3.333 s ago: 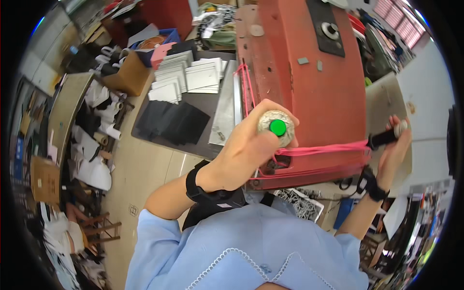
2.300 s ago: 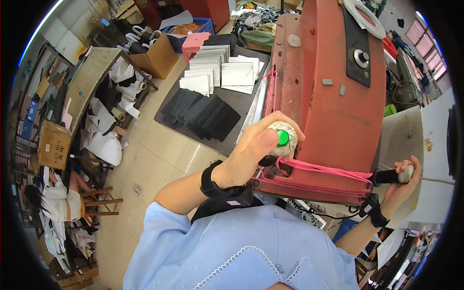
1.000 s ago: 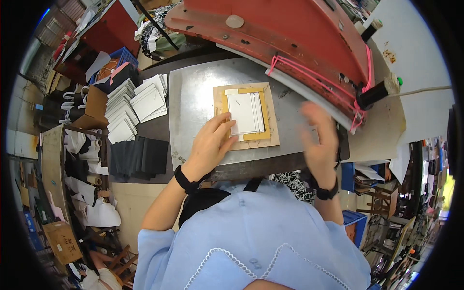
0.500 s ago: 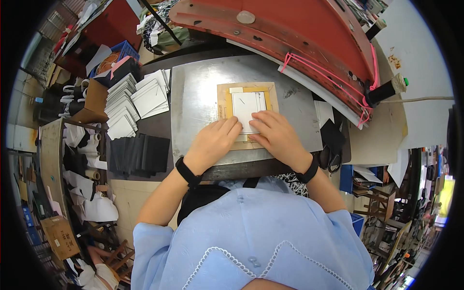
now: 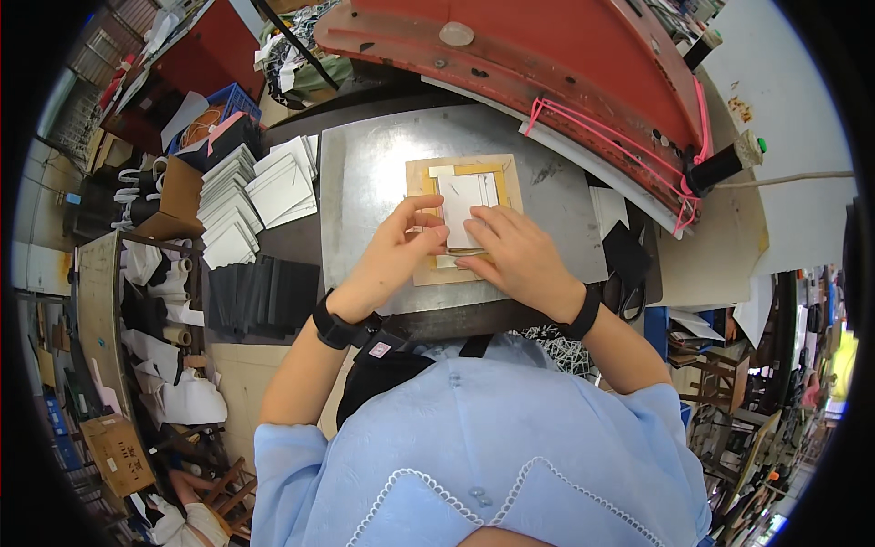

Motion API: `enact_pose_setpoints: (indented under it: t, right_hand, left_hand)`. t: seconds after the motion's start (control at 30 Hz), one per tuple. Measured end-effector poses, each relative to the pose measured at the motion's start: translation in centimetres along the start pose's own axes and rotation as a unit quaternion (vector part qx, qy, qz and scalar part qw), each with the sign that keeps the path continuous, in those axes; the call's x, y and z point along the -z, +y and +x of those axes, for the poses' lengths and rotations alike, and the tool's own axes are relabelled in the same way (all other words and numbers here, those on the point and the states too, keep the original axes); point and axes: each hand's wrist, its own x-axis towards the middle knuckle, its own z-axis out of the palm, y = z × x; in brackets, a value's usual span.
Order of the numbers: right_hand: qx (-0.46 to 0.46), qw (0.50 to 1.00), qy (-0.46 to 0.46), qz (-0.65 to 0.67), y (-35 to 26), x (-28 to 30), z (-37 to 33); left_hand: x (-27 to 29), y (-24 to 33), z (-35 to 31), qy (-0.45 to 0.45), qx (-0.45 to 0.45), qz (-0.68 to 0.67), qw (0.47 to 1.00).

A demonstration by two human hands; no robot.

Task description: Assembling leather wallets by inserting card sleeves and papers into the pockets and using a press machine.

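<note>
A white rectangular panel [image 5: 463, 191] lies within a tan board frame [image 5: 509, 187] with yellow strips along its inside edges. My right hand [image 5: 519, 248] holds the panel's near right part, fingers over its top and thumb low at the near edge. That near edge looks slightly raised off the frame. At the panel's left edge my left hand [image 5: 394, 246] hovers with fingers bent and a gap between them and the thumb. Whether its fingertips touch the panel cannot be made out. Beneath the frame is a shiny metal plate [image 5: 365, 182].
White panels [image 5: 284, 187] are fanned in stacks on the dark table at left, with a stack of black pieces [image 5: 264, 296] nearer me. A red machine body [image 5: 565, 55] with pink cord overhangs the plate's far right. Black scraps [image 5: 629, 251] lie at right.
My left hand has come up off the near left side of the panel and its fingers have parted. The panel's near edge has risen a little under my right hand.
</note>
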Motion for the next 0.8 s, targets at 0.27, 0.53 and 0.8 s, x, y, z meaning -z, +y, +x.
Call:
enact_pose_setpoints:
  t: [0.27,0.53,0.8]
  right_hand:
    - [0.038,0.998,0.026,-0.051,1.1,-1.7,-0.3]
    - [-0.277,0.908,0.161,0.271,2.4,5.9,1.5]
    - [-0.334,0.716,0.08,0.608,-3.2,5.3,-1.9]
  left_hand:
    - [0.1,1.4,0.1,-0.042,0.051,-0.174,0.983]
    - [0.3,2.4,-1.8,0.028,-0.103,-0.021,0.994]
    - [-1.3,2.9,-5.0,-0.057,-0.083,-0.121,0.988]
